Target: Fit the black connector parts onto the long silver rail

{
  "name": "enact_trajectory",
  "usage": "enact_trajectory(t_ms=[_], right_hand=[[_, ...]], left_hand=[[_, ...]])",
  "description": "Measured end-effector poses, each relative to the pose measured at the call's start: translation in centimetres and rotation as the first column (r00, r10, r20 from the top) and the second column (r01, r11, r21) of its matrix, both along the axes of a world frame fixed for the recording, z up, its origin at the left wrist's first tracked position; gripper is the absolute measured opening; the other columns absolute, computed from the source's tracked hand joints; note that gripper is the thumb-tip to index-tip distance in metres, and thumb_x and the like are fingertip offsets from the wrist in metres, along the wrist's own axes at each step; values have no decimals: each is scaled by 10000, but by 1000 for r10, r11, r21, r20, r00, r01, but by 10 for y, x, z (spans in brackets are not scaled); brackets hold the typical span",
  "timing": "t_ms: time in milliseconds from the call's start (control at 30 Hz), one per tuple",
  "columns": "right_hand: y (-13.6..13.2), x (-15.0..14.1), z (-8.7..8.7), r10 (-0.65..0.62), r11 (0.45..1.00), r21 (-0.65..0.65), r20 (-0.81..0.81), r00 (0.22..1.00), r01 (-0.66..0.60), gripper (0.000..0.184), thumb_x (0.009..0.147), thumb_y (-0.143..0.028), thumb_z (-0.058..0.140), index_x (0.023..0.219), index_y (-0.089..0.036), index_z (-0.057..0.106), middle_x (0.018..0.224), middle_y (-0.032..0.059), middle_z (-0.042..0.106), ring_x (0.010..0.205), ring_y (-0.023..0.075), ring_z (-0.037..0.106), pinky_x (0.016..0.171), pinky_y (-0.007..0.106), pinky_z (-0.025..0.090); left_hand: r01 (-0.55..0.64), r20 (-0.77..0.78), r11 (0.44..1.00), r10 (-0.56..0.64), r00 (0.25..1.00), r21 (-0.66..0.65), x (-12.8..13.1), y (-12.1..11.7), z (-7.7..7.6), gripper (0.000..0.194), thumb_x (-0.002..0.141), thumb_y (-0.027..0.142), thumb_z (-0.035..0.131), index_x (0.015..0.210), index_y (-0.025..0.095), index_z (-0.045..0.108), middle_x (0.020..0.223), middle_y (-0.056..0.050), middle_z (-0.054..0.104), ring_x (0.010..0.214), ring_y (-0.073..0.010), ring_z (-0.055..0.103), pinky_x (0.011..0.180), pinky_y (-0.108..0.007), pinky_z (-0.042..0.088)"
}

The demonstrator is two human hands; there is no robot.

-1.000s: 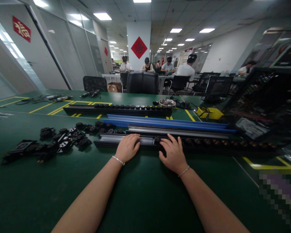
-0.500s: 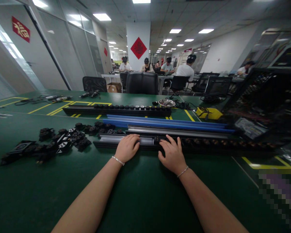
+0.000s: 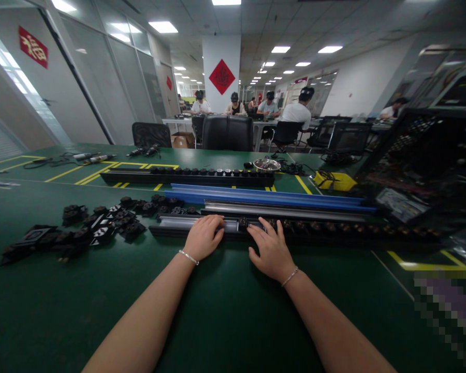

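Note:
A long black rail [image 3: 171,232] with a shiny inner channel lies across the green table in front of me. My left hand [image 3: 204,237] grips it left of the middle, fingers over the far side and thumb near the front. Fingers spread, my right hand [image 3: 274,249] touches the row of modules in the channel. A small black module [image 3: 243,223] sits in the channel between my hands, at the left end of that row. Several more black modules [image 3: 314,227] run to the right along the rail. What lies under my fingers is hidden.
Loose black modules [image 3: 128,223] are heaped at left. Behind my rail lie a silvery rail [image 3: 256,209], a blue rail [image 3: 264,196] and another black rail [image 3: 186,177]. Farther back are a metal dish [image 3: 267,165] and a yellow object [image 3: 336,181]. Dark equipment [image 3: 423,155] stands at right.
My right hand has slid slightly left along the rail. The small module between my hands has shifted left with it. My left hand has stayed in place.

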State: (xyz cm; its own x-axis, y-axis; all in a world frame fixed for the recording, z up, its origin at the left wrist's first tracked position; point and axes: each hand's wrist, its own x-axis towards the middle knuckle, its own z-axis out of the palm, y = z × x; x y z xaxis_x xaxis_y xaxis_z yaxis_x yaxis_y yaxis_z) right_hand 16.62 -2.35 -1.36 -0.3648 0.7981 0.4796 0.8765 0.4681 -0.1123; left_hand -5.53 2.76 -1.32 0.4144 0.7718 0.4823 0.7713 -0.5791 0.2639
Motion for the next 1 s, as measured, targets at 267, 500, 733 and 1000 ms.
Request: enact_trajectory(t_ms=[267, 500, 733, 1000], right_hand=[[0, 0, -2, 28, 999, -39, 53, 998, -26, 497, 811, -311, 504, 1295, -197, 511, 1343, 81, 538, 1363, 289, 278, 1118, 583, 24], [1, -1, -5, 35, 998, -59, 61, 997, -32, 547, 804, -302, 504, 1341, -204, 461, 1374, 79, 508, 1374, 297, 245, 1104, 616, 19], [1, -3, -6, 9, 1000, -27, 59, 998, -8, 510, 806, -257, 489, 1315, -219, 486, 1332, 73, 548, 1352, 290, 294, 1102, 618, 50], [4, 0, -1, -79, 996, 50, -19, 997, 80, 329, 809, -210, 482, 1105, -212, 625, 1194, 55, 642, 1290, 270, 388, 1121, 571, 36]], left_hand=[[86, -115, 996, -85, 990, 8, 9, -9, 3, 274, 823, 278, 539, 1090, 234, 582, 1399, -59, 482, 1330, -251, 359, 1089, -477, 302], [111, -223, 994, -109, 969, -4, 24, -14, 0, 502, 828, 347, 560, 1319, 338, 460, 1488, -79, 348, 1385, -308, 256, 1097, -555, 233], [-19, -263, 999, 29, 964, 40, 38, -16, -7, 647, 803, 363, 597, 1394, 417, 340, 1504, -81, 308, 1368, -368, 269, 1075, -599, 227], [-59, -263, 997, 70, 962, 52, 43, -18, -9, 579, 796, 262, 583, 1340, 392, 433, 1490, -97, 337, 1352, -382, 298, 1068, -611, 229]])
